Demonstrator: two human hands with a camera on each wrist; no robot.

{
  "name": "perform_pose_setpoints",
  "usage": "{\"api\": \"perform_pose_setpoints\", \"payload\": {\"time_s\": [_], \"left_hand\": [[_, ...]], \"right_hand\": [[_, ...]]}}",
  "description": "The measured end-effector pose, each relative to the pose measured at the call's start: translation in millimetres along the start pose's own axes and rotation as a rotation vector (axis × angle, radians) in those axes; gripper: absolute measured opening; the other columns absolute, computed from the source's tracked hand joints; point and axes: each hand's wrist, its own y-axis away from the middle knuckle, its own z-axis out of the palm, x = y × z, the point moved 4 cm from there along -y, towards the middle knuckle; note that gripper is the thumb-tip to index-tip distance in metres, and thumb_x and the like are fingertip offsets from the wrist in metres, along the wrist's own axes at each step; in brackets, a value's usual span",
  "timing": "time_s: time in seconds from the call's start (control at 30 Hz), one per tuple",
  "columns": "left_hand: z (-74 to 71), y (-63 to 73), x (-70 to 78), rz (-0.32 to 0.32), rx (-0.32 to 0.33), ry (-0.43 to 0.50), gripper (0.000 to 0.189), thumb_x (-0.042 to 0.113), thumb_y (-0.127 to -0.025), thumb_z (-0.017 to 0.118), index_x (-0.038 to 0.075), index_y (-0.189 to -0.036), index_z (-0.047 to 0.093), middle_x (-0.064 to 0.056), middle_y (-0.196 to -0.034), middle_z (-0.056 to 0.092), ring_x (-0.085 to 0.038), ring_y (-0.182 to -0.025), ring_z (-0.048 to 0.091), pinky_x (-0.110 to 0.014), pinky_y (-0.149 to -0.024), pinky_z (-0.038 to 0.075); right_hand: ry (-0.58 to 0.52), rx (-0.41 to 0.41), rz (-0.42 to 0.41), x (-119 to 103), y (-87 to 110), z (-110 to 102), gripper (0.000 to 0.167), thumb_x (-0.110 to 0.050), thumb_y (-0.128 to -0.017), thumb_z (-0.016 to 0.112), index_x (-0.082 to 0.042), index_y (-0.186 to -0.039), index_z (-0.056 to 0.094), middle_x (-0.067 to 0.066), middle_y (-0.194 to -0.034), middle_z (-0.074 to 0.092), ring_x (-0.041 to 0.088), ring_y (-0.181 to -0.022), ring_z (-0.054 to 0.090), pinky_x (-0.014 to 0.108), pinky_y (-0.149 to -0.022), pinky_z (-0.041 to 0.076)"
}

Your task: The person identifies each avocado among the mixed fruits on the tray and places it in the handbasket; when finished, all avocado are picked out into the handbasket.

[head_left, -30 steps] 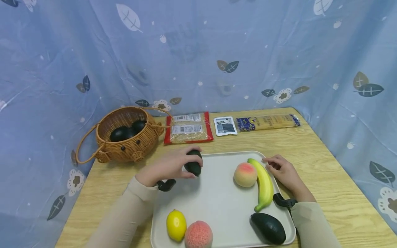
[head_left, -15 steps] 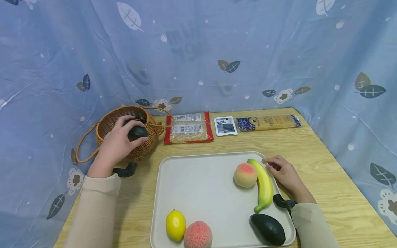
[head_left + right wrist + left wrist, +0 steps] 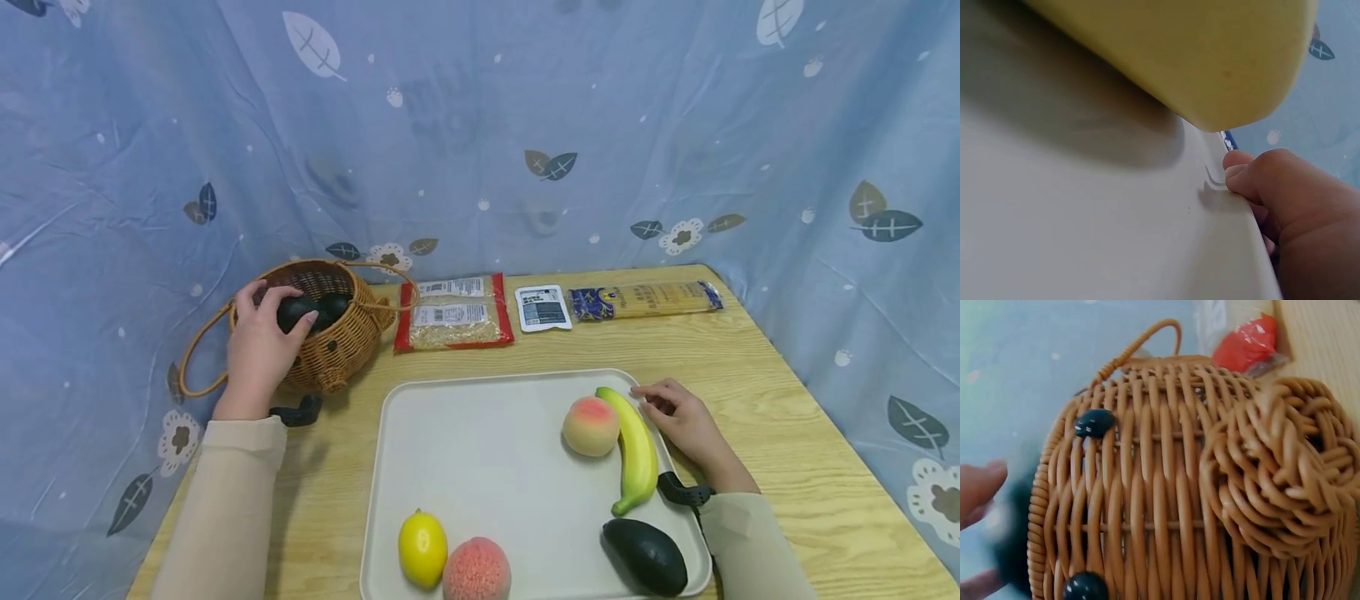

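My left hand point(image 3: 262, 337) is over the mouth of the wicker basket point(image 3: 333, 354), thumb and fingers around a dark green avocado point(image 3: 297, 315). Another dark avocado point(image 3: 333, 307) lies in the basket beside it. In the left wrist view the woven wall of the basket point(image 3: 1147, 481) fills the middle, and the fingers with the avocado point(image 3: 1016, 531) are blurred at the left edge. My right hand point(image 3: 686, 425) pinches the right rim of the white tray point(image 3: 495, 467), near the far corner. Close to that hand lies a banana point(image 3: 637, 450) on the tray.
A peach point(image 3: 591, 427) touches the banana. Nearer are a dark avocado point(image 3: 645, 557), a lemon point(image 3: 422, 548) and a pink, rough-skinned peach-like fruit point(image 3: 477, 570). Behind the tray lie a red-edged grain bag point(image 3: 454, 312), a white packet point(image 3: 543, 308) and a noodle pack point(image 3: 647, 301).
My left hand has carried the avocado from above the tray leftward to the basket, then lowered it into the opening. The right hand has stayed at the tray rim.
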Motion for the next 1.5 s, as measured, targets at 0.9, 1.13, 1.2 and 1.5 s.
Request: {"api": "perform_pose_setpoints", "payload": {"time_s": [0.9,1.13,1.2,1.5], "left_hand": [[115.9,133.4,262.8,0.96,-0.559,-0.054,0.046,0.044,-0.097,0.077,0.035,-0.14,0.064,0.001,-0.143,0.055,-0.012,-0.111,0.061,-0.03,-0.094,0.052],[147.8,175.3,304.8,1.223,-0.677,-0.234,0.054,0.056,-0.095,0.073,0.047,-0.146,0.057,0.011,-0.141,0.052,-0.006,-0.11,0.055,-0.023,-0.087,0.047],[157.1,185.3,311.1,1.263,-0.724,-0.265,0.056,0.059,-0.095,0.071,0.051,-0.148,0.054,0.012,-0.145,0.049,-0.005,-0.105,0.054,-0.021,-0.086,0.046],[190.3,215.9,321.0,1.351,-0.861,-0.354,0.064,0.066,-0.095,0.065,0.057,-0.154,0.041,0.015,-0.152,0.039,-0.005,-0.106,0.048,-0.021,-0.082,0.034]], "right_hand": [[0.003,-0.014,0.0,1,-1.1,-1,0.027,-0.01,-0.104,0.066,-0.004,-0.13,0.073,0.008,-0.107,0.06,0.019,-0.086,0.051,0.025,-0.07,0.045],[0.02,0.032,-0.059,-1,1.8,-2,0.024,-0.004,-0.102,0.067,-0.003,-0.125,0.074,0.007,-0.105,0.062,0.013,-0.081,0.052,0.023,-0.068,0.046],[0.021,0.04,-0.068,0,2.1,-2,0.024,-0.003,-0.102,0.067,-0.003,-0.125,0.074,0.007,-0.105,0.062,0.013,-0.08,0.052,0.023,-0.067,0.046],[-0.001,0.038,-0.092,0,0.3,1,0.024,-0.003,-0.102,0.067,-0.002,-0.125,0.074,0.007,-0.105,0.062,0.011,-0.078,0.053,0.022,-0.068,0.047]]}}
